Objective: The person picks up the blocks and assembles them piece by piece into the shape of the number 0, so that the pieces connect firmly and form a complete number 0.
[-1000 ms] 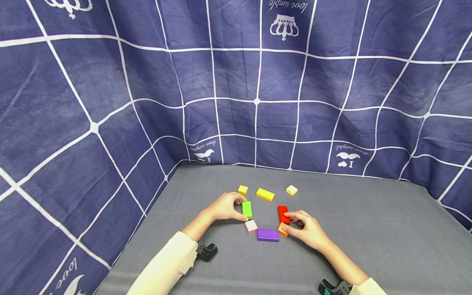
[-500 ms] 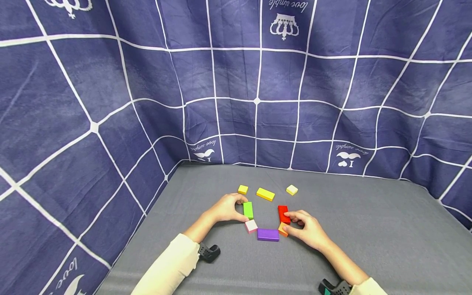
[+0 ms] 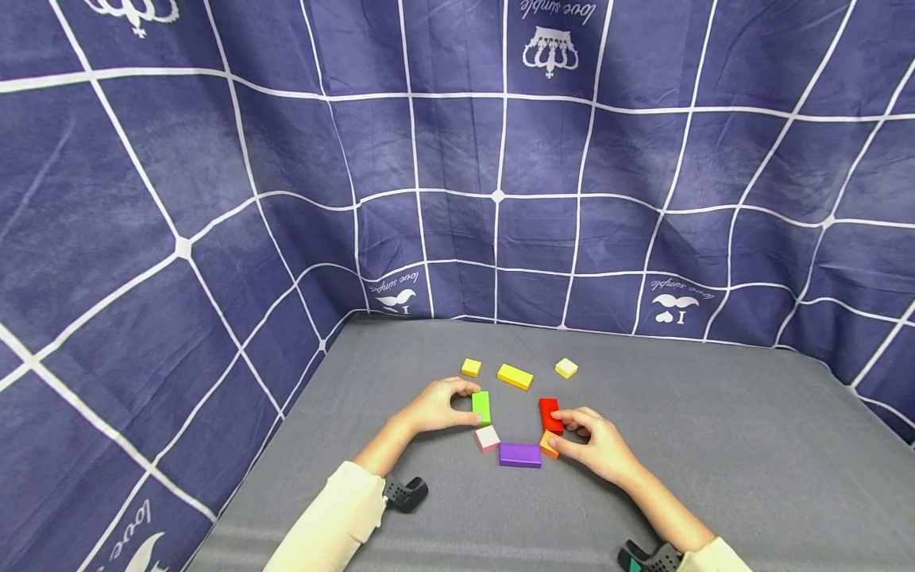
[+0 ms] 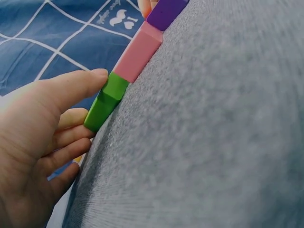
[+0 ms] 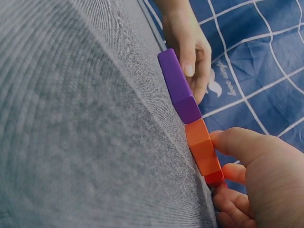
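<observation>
Hand L (image 3: 441,405) pinches green blk (image 3: 481,407), lengthwise fwd; hand R (image 3: 597,446), red blk (image 3: 549,413), orange blk (image 3: 546,442).

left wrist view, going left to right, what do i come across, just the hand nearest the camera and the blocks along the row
Left hand → bright green rectangular block → pink squarish block → purple rectangular block, which is cut off by the top edge.
</observation>
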### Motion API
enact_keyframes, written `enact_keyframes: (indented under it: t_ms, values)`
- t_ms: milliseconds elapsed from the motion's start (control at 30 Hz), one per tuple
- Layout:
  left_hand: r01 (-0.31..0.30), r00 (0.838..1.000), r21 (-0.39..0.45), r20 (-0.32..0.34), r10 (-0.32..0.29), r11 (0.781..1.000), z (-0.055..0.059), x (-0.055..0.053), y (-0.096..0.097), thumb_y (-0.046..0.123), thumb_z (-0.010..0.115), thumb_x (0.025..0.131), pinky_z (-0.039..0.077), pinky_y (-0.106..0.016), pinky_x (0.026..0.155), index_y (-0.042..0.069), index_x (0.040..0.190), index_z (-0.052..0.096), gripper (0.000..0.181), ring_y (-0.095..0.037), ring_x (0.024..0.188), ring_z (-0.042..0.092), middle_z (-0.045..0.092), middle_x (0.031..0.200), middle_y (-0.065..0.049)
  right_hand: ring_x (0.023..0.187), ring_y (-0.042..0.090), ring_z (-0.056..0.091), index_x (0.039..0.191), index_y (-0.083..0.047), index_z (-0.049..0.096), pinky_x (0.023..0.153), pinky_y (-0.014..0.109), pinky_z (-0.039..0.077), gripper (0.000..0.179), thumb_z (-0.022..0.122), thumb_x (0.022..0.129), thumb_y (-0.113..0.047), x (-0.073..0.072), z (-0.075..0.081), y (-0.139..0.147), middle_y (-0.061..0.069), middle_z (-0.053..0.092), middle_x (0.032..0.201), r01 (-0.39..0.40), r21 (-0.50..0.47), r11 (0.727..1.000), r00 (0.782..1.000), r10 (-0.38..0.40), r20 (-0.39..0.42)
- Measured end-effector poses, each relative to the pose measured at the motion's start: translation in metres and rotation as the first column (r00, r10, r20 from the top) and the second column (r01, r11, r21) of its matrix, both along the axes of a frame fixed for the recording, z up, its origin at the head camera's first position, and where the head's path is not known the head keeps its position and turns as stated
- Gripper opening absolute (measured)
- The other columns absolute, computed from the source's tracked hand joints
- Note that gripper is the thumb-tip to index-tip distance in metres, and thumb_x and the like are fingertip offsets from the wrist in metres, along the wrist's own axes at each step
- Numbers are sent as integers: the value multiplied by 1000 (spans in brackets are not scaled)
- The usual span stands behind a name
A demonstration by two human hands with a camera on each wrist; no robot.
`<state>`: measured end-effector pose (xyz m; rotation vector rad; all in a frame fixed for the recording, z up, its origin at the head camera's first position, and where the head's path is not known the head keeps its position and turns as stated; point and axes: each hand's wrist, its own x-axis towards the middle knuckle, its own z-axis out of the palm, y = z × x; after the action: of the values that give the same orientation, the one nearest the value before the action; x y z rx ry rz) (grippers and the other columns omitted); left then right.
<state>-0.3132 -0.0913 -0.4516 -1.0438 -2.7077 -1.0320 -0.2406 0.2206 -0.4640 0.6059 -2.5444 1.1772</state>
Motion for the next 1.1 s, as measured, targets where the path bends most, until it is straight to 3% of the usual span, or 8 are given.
enact_keyframes:
  t_ms: [800,1100]
  values:
    - [0,994,5,-113,1,1000,1,12,6,26,74,84,43,-41,98,4,120,66,43,-27,112,58,65,117,-9,86,15,60,108,-6,72,75,29,48,34,82,77,-18,1,-1,-1,-3,65,96,-2,10,1000,1000,2,-15]
    - [-15,993,26,-118,18,1000,-1,31,12,30,72,86,41,-46,98,6,126,63,47,-29,116,54,59,124,-10,86,13,59,108,-7,72,75,29,48,34,81,78,-19,0,0,-1,-4,65,96,3,11,1000,1000,-3,0]
